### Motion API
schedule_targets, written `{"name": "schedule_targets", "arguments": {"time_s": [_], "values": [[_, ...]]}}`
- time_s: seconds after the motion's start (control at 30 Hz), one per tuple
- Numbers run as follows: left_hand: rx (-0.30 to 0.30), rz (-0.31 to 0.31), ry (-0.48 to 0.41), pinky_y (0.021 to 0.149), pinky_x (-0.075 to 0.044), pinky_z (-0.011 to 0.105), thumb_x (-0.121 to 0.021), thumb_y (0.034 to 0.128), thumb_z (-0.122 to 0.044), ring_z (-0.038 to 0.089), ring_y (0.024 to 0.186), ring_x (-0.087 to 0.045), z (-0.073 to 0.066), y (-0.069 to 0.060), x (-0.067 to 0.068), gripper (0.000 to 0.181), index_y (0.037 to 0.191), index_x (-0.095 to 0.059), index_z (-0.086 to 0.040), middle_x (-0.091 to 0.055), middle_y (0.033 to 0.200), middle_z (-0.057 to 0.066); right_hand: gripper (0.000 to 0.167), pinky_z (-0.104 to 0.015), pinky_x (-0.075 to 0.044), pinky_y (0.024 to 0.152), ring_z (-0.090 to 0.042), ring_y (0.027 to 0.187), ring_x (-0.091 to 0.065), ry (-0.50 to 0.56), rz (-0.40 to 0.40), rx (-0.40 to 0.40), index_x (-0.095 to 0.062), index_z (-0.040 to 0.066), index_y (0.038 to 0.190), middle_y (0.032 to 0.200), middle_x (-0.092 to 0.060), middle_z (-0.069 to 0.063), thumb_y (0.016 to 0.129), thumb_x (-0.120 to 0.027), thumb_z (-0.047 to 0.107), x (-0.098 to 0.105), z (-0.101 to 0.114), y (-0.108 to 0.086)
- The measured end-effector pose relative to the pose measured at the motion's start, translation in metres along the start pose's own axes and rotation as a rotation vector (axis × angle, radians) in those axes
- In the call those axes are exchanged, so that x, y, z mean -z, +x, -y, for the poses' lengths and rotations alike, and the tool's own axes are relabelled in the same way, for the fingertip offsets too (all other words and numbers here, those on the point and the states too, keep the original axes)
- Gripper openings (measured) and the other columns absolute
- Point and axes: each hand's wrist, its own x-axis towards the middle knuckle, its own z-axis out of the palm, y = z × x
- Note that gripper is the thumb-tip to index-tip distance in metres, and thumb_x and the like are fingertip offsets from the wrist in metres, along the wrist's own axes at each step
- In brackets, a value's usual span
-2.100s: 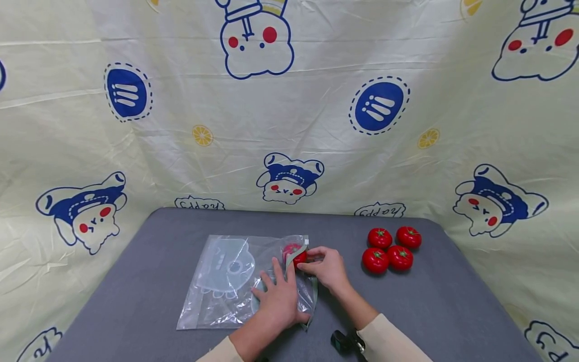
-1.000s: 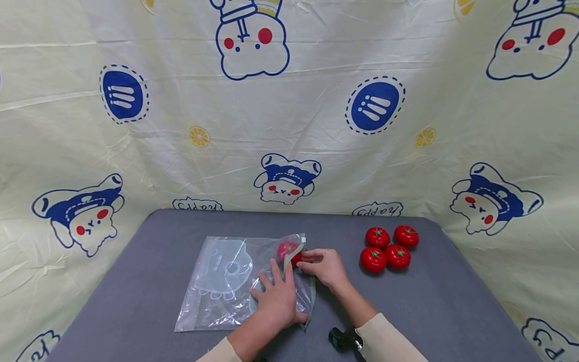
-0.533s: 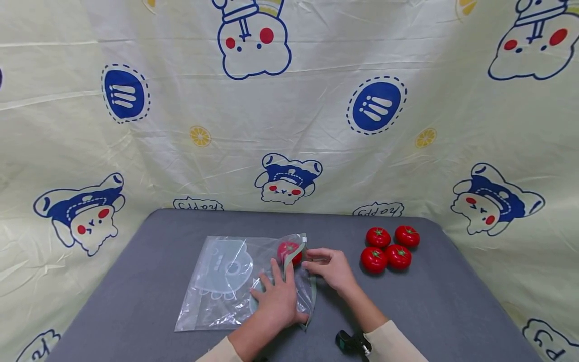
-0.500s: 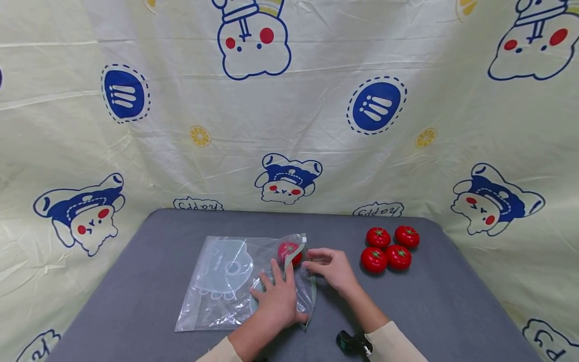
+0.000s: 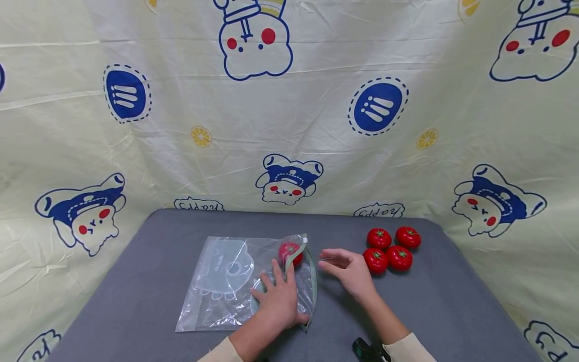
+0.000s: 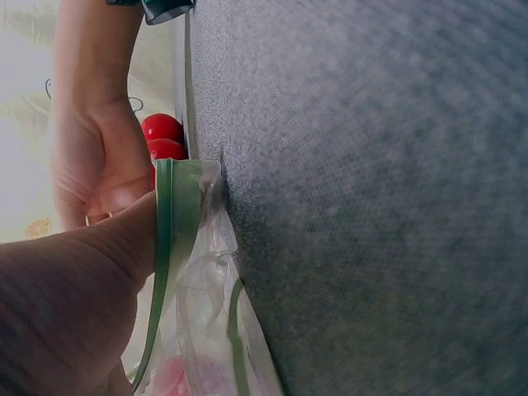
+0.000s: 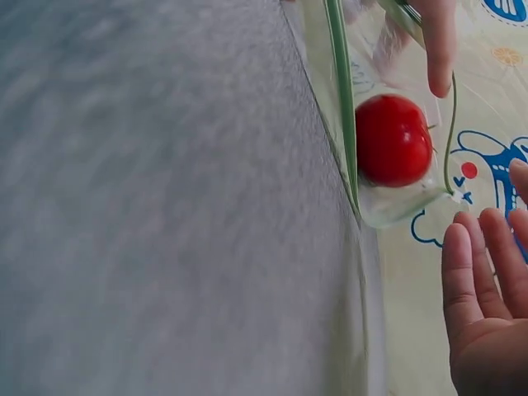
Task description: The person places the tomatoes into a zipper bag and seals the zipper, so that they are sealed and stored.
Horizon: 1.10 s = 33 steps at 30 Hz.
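Observation:
A clear plastic bag (image 5: 226, 281) with a green-edged mouth lies flat, its mouth facing right. One red tomato (image 5: 289, 253) sits inside near the mouth, also seen through the gap in the right wrist view as a red tomato (image 7: 394, 140). My left hand (image 5: 278, 300) rests on the bag with fingers spread, and its fingers touch the green edge. Right of the mouth, my right hand (image 5: 350, 271) is in the air, holding nothing, its fingers loosely extended. Several red tomatoes (image 5: 376, 261) stand grouped just beyond it.
The grey table (image 5: 149, 281) carries everything. A patterned cloth (image 5: 316, 176) hangs behind its far edge. A black device (image 5: 368, 350) is at the right wrist.
My right hand has let go of the tomato in the bag and drawn back to the right, towards the grouped tomatoes. The left hand stays where it was on the bag.

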Motion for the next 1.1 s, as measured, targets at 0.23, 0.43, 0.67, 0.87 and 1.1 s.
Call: {"name": "schedule_targets", "arguments": {"time_s": [0.23, 0.43, 0.67, 0.87, 1.1], "values": [[0.003, 0.0, -0.004, 0.105, -0.029, 0.084, -0.098, 0.0561, -0.055, 0.061, 0.147, -0.026, 0.0, 0.001, -0.003, 0.135, 0.162, -0.023, -0.017, -0.019, 0.169, 0.024, 0.036, -0.018, -0.057, 0.088, -0.007, 0.099, -0.074, 0.008, -0.057, 0.056, -0.075, 0.01, 0.119, 0.116, -0.077, -0.01, 0.089, -0.081, 0.029, 0.014, 0.001, -0.011], [0.004, 0.005, 0.013, 0.104, -0.03, 0.084, -0.097, 0.0567, -0.056, 0.06, 0.147, -0.025, 0.001, 0.001, -0.005, 0.134, 0.162, -0.024, -0.018, -0.018, 0.169, 0.023, 0.032, -0.02, -0.059, 0.086, -0.007, 0.098, -0.075, 0.07, -0.122, 0.121, -0.073, 0.003, 0.118, 0.113, -0.078, -0.007, 0.091, -0.079, 0.018, 0.027, 0.001, -0.016], [-0.005, -0.009, 0.024, 0.104, -0.031, 0.084, -0.097, 0.0565, -0.056, 0.06, 0.147, -0.026, 0.001, 0.0, -0.003, 0.134, 0.162, -0.024, -0.018, -0.019, 0.169, 0.023, 0.029, -0.021, -0.06, 0.084, -0.008, 0.096, -0.074, 0.146, -0.232, 0.206, -0.071, -0.006, 0.117, 0.106, -0.078, 0.007, 0.09, -0.077, 0.004, 0.045, 0.002, -0.021], [-0.012, 0.001, 0.018, 0.103, -0.031, 0.084, -0.097, 0.058, -0.056, 0.061, 0.147, -0.026, 0.001, 0.0, -0.001, 0.132, 0.162, -0.024, -0.018, -0.019, 0.169, 0.024, 0.029, -0.018, -0.057, 0.087, -0.01, 0.097, -0.073, 0.148, -0.349, 0.22, -0.071, -0.009, 0.115, 0.103, -0.078, 0.005, 0.088, -0.077, 0.0, 0.065, -0.001, -0.022], [-0.013, -0.007, -0.001, 0.104, -0.03, 0.085, -0.098, 0.0572, -0.054, 0.061, 0.147, -0.025, 0.002, 0.0, -0.001, 0.133, 0.162, -0.023, -0.017, -0.018, 0.169, 0.025, 0.029, -0.016, -0.057, 0.085, -0.011, 0.096, -0.072, 0.124, -0.435, 0.246, -0.071, -0.01, 0.115, 0.103, -0.078, 0.003, 0.087, -0.075, -0.008, 0.091, -0.009, -0.022]]}}
